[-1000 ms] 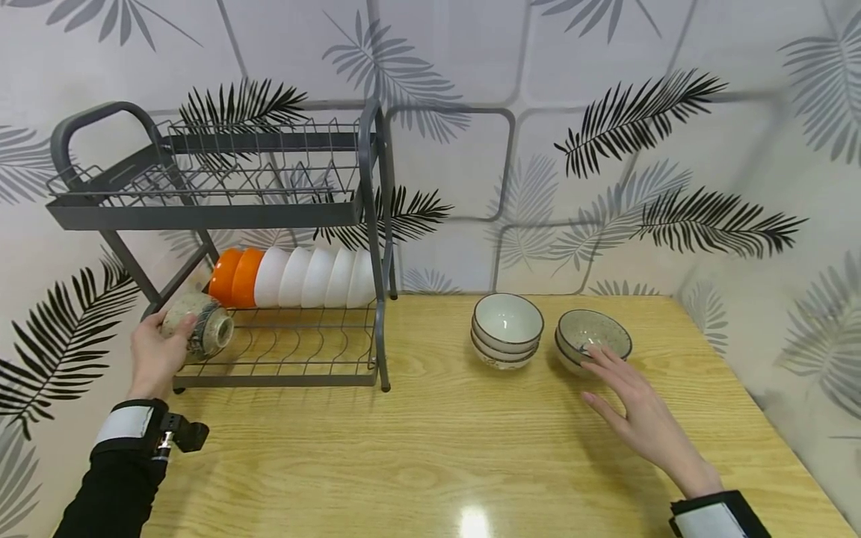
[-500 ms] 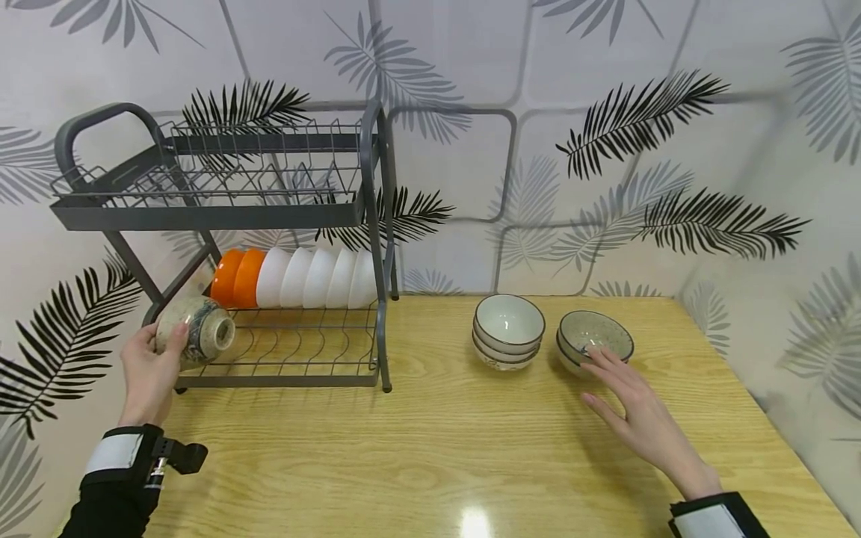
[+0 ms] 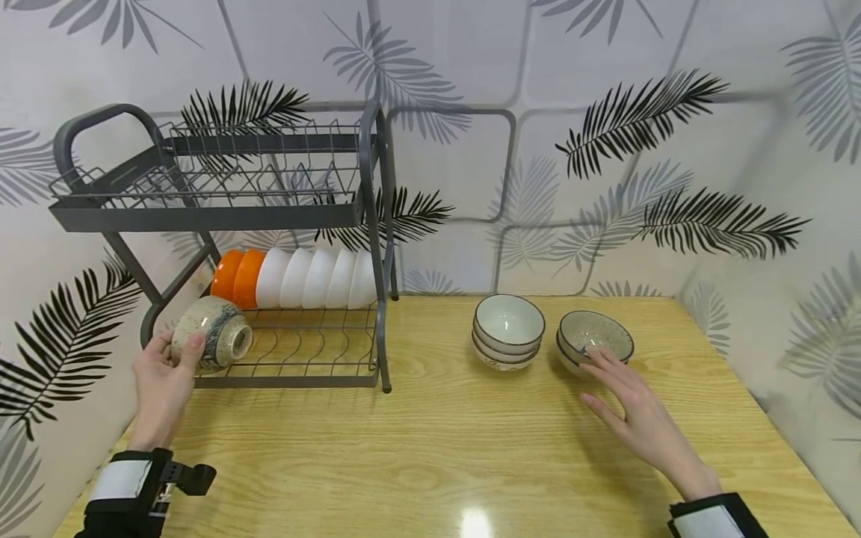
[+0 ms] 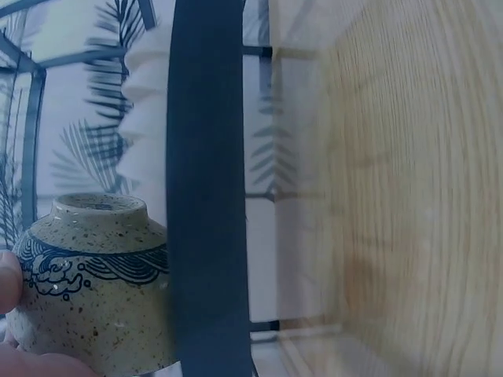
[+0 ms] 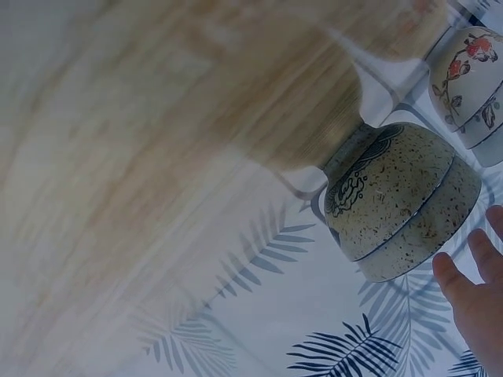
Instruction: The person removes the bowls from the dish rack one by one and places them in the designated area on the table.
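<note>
Above the yellow wooden table, the left hand held a speckled beige ceramic bowl, foot rightward, in a clamped grip at the grey metal rack's lower left, right hand distant, fingers apart.

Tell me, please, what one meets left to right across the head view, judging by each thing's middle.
Left hand, held speckled bowl, orange bowls, white bowls, stacked pale bowls, stacked speckled bowls, right hand.

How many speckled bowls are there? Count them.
3: one speckled bowl held in the left hand by the rack, and a stack of two on the table near the right hand. Others may be hidden.
</note>
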### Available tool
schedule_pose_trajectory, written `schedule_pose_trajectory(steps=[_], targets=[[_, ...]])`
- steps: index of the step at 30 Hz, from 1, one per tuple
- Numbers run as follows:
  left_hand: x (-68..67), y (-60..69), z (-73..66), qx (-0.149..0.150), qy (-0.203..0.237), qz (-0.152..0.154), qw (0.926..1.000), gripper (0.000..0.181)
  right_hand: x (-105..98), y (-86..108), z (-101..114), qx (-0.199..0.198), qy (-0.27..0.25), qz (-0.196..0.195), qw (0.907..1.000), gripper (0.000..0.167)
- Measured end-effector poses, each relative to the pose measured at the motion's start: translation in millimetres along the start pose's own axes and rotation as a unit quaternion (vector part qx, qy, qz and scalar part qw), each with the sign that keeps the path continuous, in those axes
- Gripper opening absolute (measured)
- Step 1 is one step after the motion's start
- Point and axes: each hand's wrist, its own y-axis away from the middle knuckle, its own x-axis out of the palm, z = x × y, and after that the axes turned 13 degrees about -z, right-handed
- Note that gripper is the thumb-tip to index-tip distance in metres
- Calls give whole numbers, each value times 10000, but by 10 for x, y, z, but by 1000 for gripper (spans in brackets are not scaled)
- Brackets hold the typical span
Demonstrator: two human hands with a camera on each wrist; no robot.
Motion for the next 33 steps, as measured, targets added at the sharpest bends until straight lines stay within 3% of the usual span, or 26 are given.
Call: schedule_pose_trajectory(steps=[7,17,23,33], targets=[[33,159,-134,546,-674,434,9953,29,3,6,5,-38,-66,-60,10000,49],[121,409,-351,941,-707,855,9894,36,-12,-10,51,92,-98,15,9999,47],[176,527,-440,1223,-484,976,9865,29,-20,-30,85,-3,-234,-115,9997,47],[274,762,-583,2140,-318,1437,9657,25,-43,-102,222,-203,-582,-280,9977,48]])
